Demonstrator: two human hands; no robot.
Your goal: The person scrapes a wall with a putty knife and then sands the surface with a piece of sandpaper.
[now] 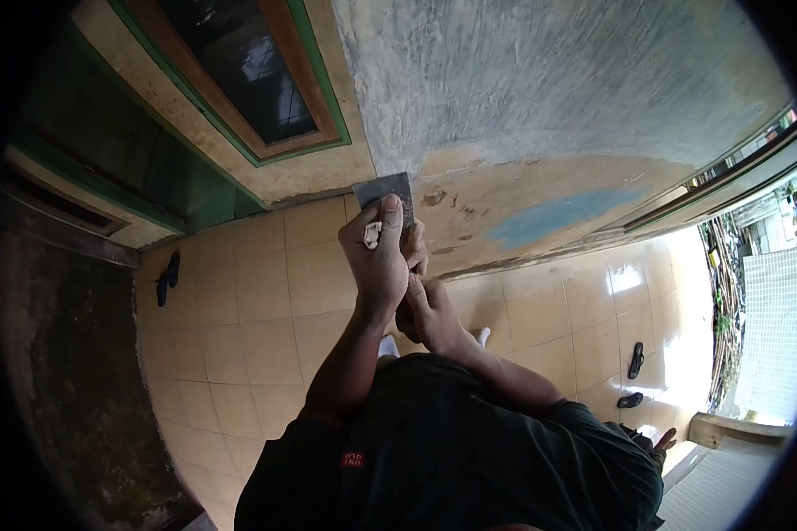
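In the head view, the left hand point(379, 252) is closed on a grey flat blade point(385, 189), thumb on top, before the patchy wall point(540, 97). The right hand point(429, 317) is curled just below; its grip is unclear. Sandals point(637, 360) lie on the tiled floor point(248, 292), near a pile of sticks point(724, 310).
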